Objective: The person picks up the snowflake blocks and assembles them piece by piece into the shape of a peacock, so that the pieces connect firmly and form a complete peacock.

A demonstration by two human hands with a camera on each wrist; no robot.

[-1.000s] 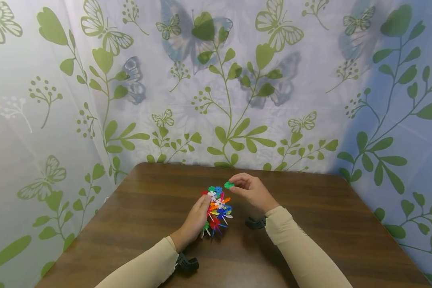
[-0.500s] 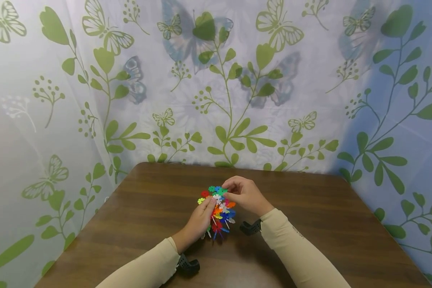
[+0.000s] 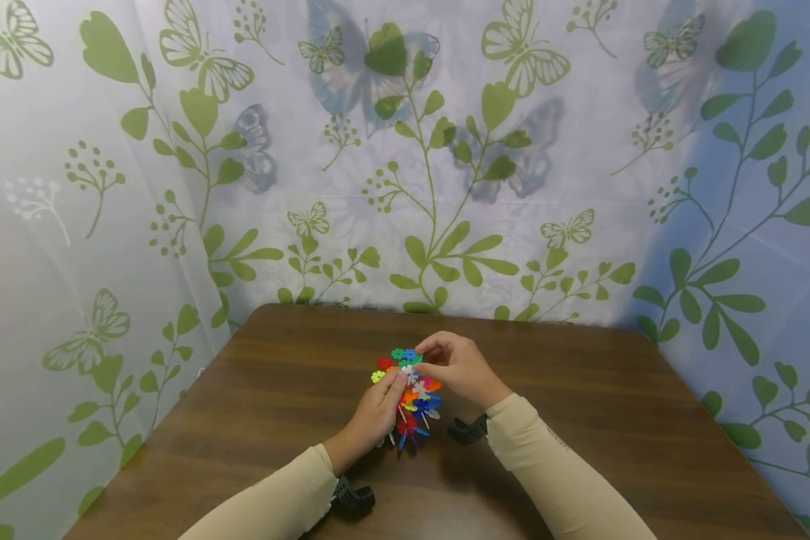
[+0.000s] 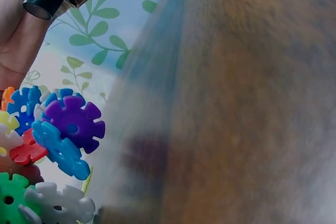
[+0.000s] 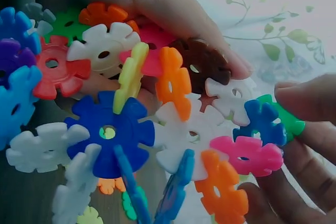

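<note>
A cluster of interlocking flower-shaped plastic discs (image 3: 424, 405) in many colours is held above the table by my left hand (image 3: 367, 416), its thumb across the near side. My right hand (image 3: 462, 369) is at the cluster's upper right. In the right wrist view, its thumb and fingers pinch a green disc (image 5: 295, 125) against a small blue disc (image 5: 261, 121) at the cluster's edge. Next to these, a pink disc (image 5: 252, 156) and a white disc (image 5: 231, 98) stick out. The left wrist view shows a purple disc (image 4: 84, 116) on the cluster's underside; most of the left hand's fingers are hidden.
A brown wooden table (image 3: 297, 360) lies under both hands. Behind it hangs a curtain (image 3: 405, 187) printed with leaves and butterflies. Dark wrist mounts, one by the left sleeve (image 3: 354, 499) and one by the right (image 3: 468, 430), hang below the forearms.
My right hand has moved left, bringing the green disc from apart to against the cluster. The left hand and cluster have shifted slightly right. Over the last half second both hands are nearly still.
</note>
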